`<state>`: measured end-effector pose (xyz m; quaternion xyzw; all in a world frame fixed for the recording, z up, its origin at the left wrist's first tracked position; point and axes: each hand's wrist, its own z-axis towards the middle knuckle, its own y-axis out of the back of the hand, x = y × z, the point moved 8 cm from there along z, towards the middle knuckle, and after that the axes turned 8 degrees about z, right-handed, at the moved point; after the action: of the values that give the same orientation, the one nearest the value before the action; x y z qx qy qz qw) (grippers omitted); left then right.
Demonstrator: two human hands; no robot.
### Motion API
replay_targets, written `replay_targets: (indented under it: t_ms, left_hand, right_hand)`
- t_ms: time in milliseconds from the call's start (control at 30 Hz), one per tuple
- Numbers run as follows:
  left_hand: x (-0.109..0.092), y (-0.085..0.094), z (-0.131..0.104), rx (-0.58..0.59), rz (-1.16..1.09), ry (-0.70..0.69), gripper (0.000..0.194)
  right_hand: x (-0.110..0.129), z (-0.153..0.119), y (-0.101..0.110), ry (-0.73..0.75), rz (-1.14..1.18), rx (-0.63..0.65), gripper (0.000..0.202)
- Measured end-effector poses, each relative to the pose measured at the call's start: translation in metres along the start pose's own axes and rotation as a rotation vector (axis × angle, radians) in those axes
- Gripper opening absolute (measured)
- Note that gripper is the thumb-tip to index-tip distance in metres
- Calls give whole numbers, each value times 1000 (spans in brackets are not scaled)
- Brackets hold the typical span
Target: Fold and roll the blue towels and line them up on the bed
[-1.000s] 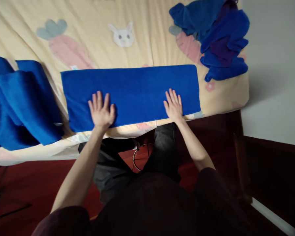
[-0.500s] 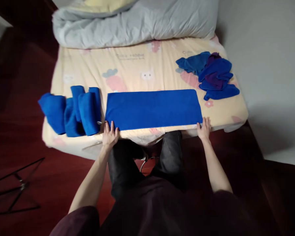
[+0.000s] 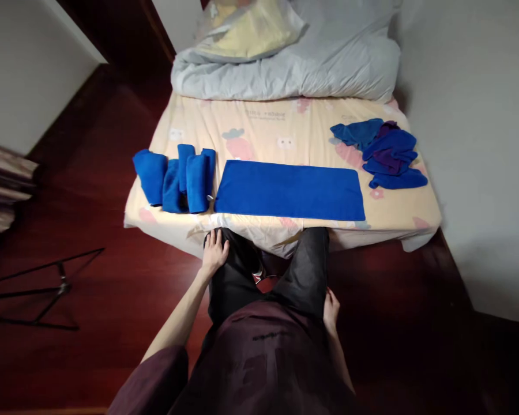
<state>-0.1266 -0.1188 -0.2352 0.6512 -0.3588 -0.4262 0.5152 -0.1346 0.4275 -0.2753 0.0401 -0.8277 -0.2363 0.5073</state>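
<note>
A blue towel lies flat as a long rectangle along the near edge of the bed, with neither hand touching it. My left hand rests open on my left knee, fingers spread and holding nothing. Against the outer side of my right thigh is my right hand, its fingers loosely bent and partly hidden by the leg; nothing shows in it. Several rolled or folded blue towels stand bunched to the left of the flat one. A crumpled pile of blue and purple cloths lies to the right.
The bed has a pale yellow patterned sheet. A grey quilt is heaped at its far side. A grey wall borders the right. Black tripod legs stand on the dark red floor at left.
Both hands have left the flat towel's near corners and drawn back, the left onto my knee and the right beside my thigh. The view has shifted left; the towel stays flat.
</note>
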Motion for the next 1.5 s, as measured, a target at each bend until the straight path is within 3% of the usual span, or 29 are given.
replay_targets:
  t_ms: [100,233,367,467,533,667,867,1067,1267,1400,1500]
  left_hand:
    - [8,-3,-3,26,-1,74,70]
    - [19,2,4,30,55,174,66]
    - [0,22,24,-67,57,22,45]
    - [-24,37,49,-106,49,-141,47]
    - [-38,43,72,-109,50,-209,51]
    - [-59,47,130,-61,53,-257,59]
    - [-62,37,210,-61,42,-194,65]
    - [-34,27,281,-64,15,-157,69]
    - [3,24,349,-46,-20,-157,75]
    - [25,26,367,-106,-54,-60,78]
    - [26,30,366,-117,-60,-25,77]
  right_hand:
    - [10,3,-14,79,32,-17,76]
    - [73,18,-34,442,-64,16,76]
    - [133,23,-86,703,-282,84,74]
    - [155,24,-125,793,-475,114,70]
    - [160,27,-136,816,-548,95,69]
    - [163,33,-140,851,-635,74,68]
    - [175,36,-141,920,-662,81,62]
    - [188,37,-154,1004,-687,154,66]
    - [186,46,-161,963,-744,177,61]
    - [182,51,-162,913,-776,186,56]
    - [181,52,-163,881,-794,200,51]
